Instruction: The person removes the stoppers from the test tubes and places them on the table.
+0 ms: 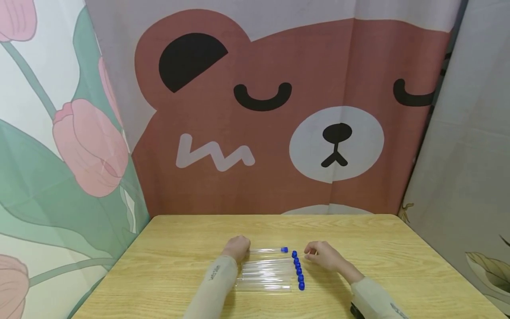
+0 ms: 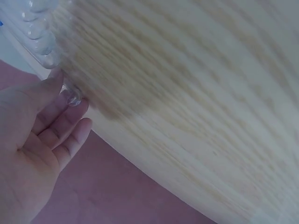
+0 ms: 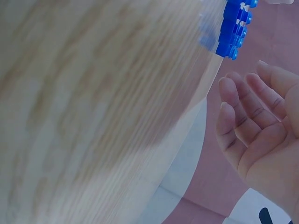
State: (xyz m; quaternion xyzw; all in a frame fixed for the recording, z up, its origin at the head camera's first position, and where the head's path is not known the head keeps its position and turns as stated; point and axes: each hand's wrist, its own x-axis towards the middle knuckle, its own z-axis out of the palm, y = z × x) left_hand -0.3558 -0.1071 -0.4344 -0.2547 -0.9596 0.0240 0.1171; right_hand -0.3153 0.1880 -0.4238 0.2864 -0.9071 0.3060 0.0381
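My left hand (image 1: pixel 237 248) pinches the rounded end of a clear test tube (image 2: pixel 74 100) between thumb and fingers. A blue cap (image 1: pixel 284 250) sits on that tube's right end. Nearer to me, several clear test tubes (image 1: pixel 266 274) lie side by side on the table, their rounded ends pointing left. Along their right ends runs a column of loose blue caps (image 1: pixel 298 270). Just right of the farthest cap hovers my right hand (image 1: pixel 323 255), its fingers loosely bent and holding nothing. The right wrist view shows its bare palm beside the blue caps (image 3: pixel 233 30).
Everything lies on a light wood-grain table (image 1: pixel 171 270). Behind its far edge hangs a curtain (image 1: pixel 207 190) with a bear's face. A flower-print curtain (image 1: pixel 36 177) borders the left side, and a pale curtain (image 1: pixel 466 177) the right.
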